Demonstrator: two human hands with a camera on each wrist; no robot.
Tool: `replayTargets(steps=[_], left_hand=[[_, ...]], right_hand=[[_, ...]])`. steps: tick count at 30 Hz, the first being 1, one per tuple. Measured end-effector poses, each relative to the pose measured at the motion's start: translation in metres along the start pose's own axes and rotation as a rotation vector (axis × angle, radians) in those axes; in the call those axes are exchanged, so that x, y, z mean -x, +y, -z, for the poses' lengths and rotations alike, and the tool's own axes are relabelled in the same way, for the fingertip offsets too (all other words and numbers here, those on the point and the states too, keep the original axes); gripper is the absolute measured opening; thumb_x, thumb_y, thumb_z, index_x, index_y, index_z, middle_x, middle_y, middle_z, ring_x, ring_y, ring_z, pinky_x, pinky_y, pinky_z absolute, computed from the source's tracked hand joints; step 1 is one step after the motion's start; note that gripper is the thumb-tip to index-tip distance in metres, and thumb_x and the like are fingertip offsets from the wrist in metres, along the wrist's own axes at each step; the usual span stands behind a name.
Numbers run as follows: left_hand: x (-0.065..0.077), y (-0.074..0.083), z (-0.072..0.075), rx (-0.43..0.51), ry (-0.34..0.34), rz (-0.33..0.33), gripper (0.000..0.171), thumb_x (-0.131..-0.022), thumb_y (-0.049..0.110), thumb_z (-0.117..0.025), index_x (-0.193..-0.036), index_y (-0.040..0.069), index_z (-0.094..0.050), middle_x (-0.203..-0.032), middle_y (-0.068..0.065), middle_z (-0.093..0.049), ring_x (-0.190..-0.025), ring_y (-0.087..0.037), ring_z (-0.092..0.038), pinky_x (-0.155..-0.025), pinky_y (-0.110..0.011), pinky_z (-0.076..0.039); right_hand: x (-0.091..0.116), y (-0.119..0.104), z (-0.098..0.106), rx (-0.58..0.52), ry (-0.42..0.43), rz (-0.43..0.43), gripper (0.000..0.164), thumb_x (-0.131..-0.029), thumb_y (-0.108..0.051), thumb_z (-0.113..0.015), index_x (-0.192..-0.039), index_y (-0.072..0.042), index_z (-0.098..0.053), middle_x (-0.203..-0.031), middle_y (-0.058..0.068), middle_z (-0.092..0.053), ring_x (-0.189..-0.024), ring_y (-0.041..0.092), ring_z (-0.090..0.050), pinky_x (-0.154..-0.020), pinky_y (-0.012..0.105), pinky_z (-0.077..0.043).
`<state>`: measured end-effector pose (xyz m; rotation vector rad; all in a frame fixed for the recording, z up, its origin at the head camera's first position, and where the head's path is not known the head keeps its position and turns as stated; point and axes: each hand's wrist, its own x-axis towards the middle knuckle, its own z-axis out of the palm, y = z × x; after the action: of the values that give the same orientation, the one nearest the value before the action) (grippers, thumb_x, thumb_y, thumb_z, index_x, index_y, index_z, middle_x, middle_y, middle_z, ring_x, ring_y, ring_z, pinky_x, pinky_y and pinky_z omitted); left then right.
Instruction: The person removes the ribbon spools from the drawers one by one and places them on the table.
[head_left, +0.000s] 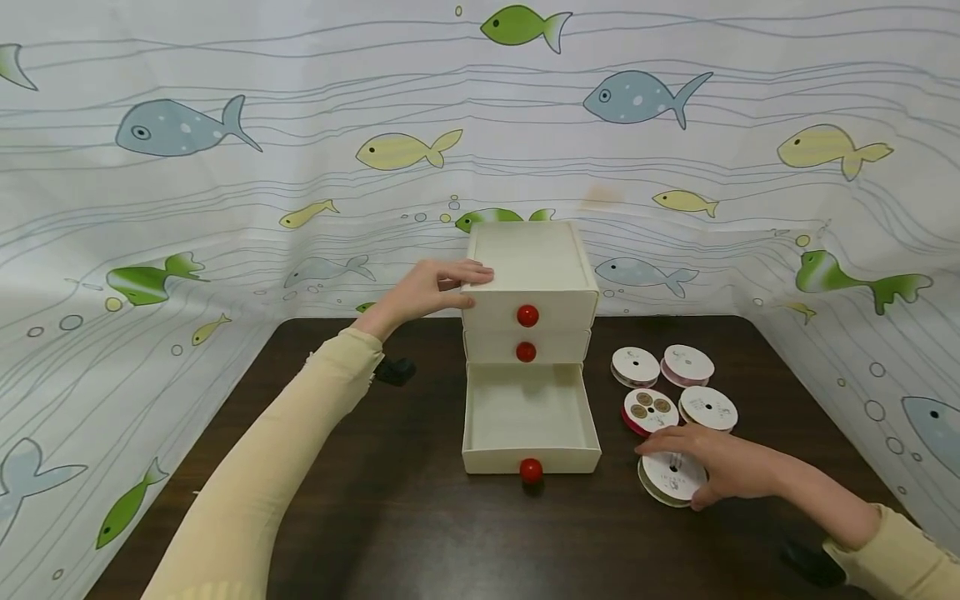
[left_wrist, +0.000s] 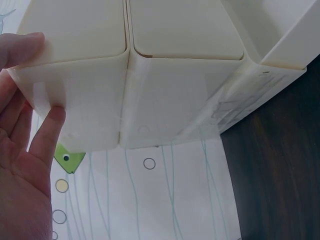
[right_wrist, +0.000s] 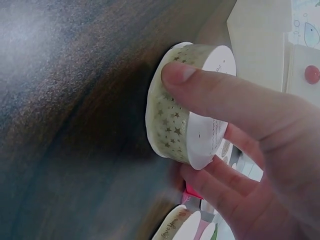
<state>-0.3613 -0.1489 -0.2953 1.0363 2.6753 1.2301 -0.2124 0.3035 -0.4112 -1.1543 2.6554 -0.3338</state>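
A small cream drawer cabinet (head_left: pixel 534 254) stands near the back of the table, with red round knobs. Its bottom drawer (head_left: pixel 528 408) is pulled out and holds nothing; the upper two are closed. My left hand (head_left: pixel 431 292) grips the cabinet's upper left corner, fingers over the top edge and thumb against the side (left_wrist: pixel 90 105). Off to the right, my right hand (head_left: pixel 731 467) holds the nearest ribbon spool (head_left: pixel 671 477) between thumb and fingers. In the right wrist view this spool (right_wrist: pixel 172 117) shows cream ribbon with gold stars and white end discs, lying on the table.
Several more ribbon spools lie just beyond the right hand, among them a red one (head_left: pixel 651 412) and a white-topped one (head_left: pixel 708 408). A fish-patterned white sheet (head_left: pixel 420 92) hangs behind the dark wooden table (head_left: pixel 420 525).
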Motion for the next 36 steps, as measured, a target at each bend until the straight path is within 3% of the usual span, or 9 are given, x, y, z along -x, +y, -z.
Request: replayTargets(steps=[17, 25, 30, 36], left_hand=[[0.001, -0.002, 0.001, -0.003, -0.006, -0.038, 0.042, -0.088, 0.018, -0.074, -0.129, 0.021, -0.069, -0.142, -0.001, -0.06, -0.14, -0.016, -0.048, -0.115, -0.046, -0.043], [0.001, -0.001, 0.001, 0.003, 0.0, -0.033, 0.041, -0.088, 0.019, -0.075, -0.128, 0.02, -0.069, -0.142, -0.002, -0.06, -0.14, -0.017, -0.048, -0.115, -0.046, -0.042], [0.001, 0.0, 0.002, -0.011, -0.002, -0.026, 0.04, -0.088, 0.019, -0.074, -0.128, 0.023, -0.069, -0.141, 0.001, -0.061, -0.139, -0.014, -0.049, -0.114, -0.043, -0.044], [0.002, 0.0, 0.002, -0.01, -0.002, -0.035, 0.041, -0.088, 0.019, -0.074, -0.129, 0.021, -0.068, -0.141, -0.002, -0.061, -0.139, -0.017, -0.049, -0.114, -0.045, -0.044]], right_hand=[[0.001, -0.006, 0.002, 0.022, -0.035, -0.051, 0.086, -0.067, -0.029, -0.089, -0.144, -0.03, -0.05, -0.142, 0.004, -0.055, -0.127, 0.029, -0.054, -0.093, 0.035, -0.055], [0.0, -0.011, 0.008, 0.059, -0.007, -0.07, 0.077, -0.068, -0.034, -0.089, -0.137, -0.028, -0.057, -0.137, -0.003, -0.058, -0.123, 0.026, -0.054, -0.094, 0.036, -0.055], [-0.003, -0.017, 0.015, 0.109, 0.078, -0.048, 0.065, -0.073, -0.038, -0.085, -0.131, -0.023, -0.062, -0.131, -0.002, -0.062, -0.119, 0.025, -0.057, -0.092, 0.038, -0.056], [-0.017, -0.037, 0.017, 0.117, 0.219, 0.003, 0.056, -0.076, -0.033, -0.084, -0.128, -0.022, -0.065, -0.126, -0.004, -0.065, -0.118, 0.023, -0.061, -0.088, 0.036, -0.058]])
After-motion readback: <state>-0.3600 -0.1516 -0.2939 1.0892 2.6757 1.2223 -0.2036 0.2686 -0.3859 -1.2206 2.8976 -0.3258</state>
